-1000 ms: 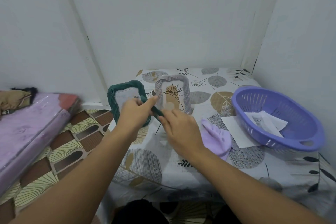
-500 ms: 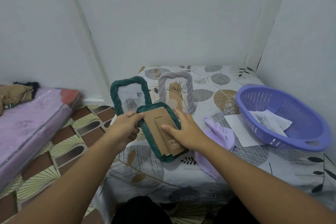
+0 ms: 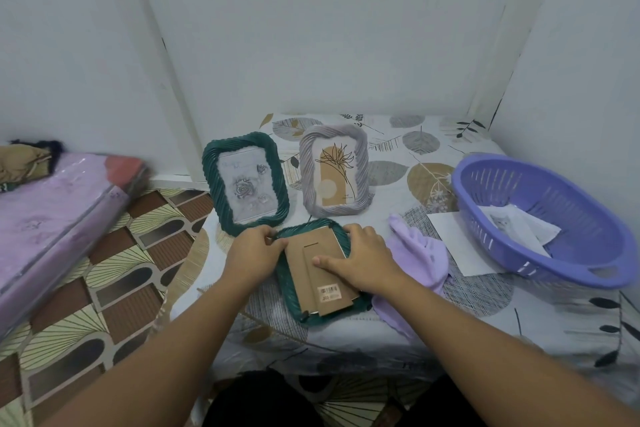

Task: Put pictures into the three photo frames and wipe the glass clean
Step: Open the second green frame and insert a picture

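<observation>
The third green frame [image 3: 320, 274] lies face down on the near part of the table [image 3: 485, 315], I think so that its cardboard back can be opened. My left hand [image 3: 254, 250] grips its far left corner with curled fingers, and my right hand [image 3: 363, 262] presses flat, fingers straight, on the back. Behind it two frames stand upright, the green frame with roses [image 3: 246, 180] and the grey frame [image 3: 332, 170]; the purple cloth [image 3: 419, 253] touches the right side, and the basket [image 3: 588, 263] with papers is further right.

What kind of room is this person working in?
Probably a corner of a home, not a workshop: a low table under a leaf-print cloth, a patterned floor mat, and a plastic-wrapped mattress alongside.
</observation>
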A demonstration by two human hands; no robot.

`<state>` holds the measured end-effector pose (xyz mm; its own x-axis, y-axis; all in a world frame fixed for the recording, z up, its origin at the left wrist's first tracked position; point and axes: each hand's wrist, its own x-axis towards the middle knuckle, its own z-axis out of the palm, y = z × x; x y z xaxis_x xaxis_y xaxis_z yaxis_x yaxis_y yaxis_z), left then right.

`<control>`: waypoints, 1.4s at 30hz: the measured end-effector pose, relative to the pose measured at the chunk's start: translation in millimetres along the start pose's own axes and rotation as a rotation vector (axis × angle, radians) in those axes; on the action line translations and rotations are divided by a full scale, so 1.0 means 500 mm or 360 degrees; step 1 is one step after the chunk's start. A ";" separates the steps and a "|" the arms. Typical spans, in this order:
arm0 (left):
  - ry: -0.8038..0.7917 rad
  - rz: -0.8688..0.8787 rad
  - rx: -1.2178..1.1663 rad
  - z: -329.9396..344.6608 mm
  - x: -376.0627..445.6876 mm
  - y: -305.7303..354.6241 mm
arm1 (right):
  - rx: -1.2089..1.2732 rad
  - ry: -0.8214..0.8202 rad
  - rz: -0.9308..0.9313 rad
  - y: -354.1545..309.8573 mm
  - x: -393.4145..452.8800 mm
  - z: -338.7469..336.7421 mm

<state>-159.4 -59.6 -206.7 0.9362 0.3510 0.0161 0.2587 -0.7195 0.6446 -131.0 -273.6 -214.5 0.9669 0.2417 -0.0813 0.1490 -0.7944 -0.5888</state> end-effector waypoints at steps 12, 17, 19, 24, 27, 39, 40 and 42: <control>0.0352 0.0172 0.0007 0.041 -0.016 -0.036 | 0.0013 0.0082 0.0022 0.011 0.024 -0.004; 0.0432 0.0194 0.0003 0.049 -0.023 -0.040 | 0.0085 0.0247 0.0034 0.010 0.064 -0.008; 0.0443 0.0203 0.0028 0.050 -0.022 -0.040 | 0.0119 0.0241 0.0128 0.010 0.072 0.000; 0.0456 0.0223 0.0027 0.053 -0.023 -0.043 | 0.0145 0.0351 0.0241 0.010 0.082 0.019; 0.0453 0.0228 0.0050 0.054 -0.024 -0.041 | 0.0171 0.0347 0.0267 0.007 0.086 0.020; 0.0418 0.0239 0.0061 0.048 -0.028 -0.039 | 0.0164 0.0321 0.0274 0.001 0.083 0.015; 0.0412 0.0242 0.0063 0.049 -0.028 -0.039 | 0.0161 0.0313 0.0282 0.000 0.083 0.013; 0.0403 0.0247 0.0062 0.049 -0.028 -0.040 | 0.0158 0.0288 0.0298 -0.002 0.085 0.007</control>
<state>-171.9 -64.8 -238.2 0.8773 0.3699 0.3057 0.1305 -0.7969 0.5898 -90.8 -260.6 -220.2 0.9983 -0.0146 -0.0565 -0.0481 -0.7554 -0.6535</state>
